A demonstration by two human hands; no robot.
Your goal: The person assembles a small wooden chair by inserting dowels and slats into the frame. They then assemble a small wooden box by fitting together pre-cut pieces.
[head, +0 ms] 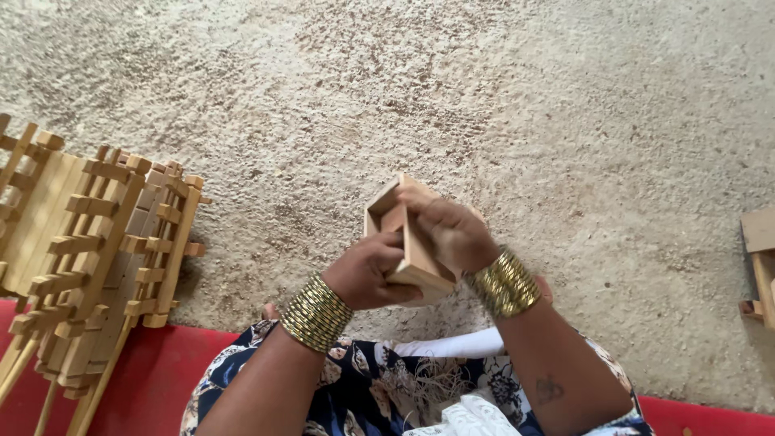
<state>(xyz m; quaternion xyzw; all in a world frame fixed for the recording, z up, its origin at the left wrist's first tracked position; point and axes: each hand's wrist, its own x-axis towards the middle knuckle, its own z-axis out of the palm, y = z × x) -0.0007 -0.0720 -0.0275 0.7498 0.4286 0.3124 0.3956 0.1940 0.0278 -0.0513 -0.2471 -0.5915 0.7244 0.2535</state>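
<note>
A small open wooden box (416, 257) of pale planks is held in the middle of the view, above my lap. My left hand (367, 270) grips its near lower side from the left, fingers wrapped around the bottom edge. My right hand (452, 234) clasps it from the right, with fingertips over the top rim and pressing on an inner wooden piece (393, 218). Both wrists wear stacks of gold bangles (316, 313). The box's far side is partly hidden by my right hand.
A pile of slatted wooden frames (97, 258) lies at the left, partly on a red mat (153, 379). Another wooden piece (759, 258) pokes in at the right edge. Rough sandy concrete floor (484, 97) stretches ahead. My patterned dark skirt (387, 387) covers my lap.
</note>
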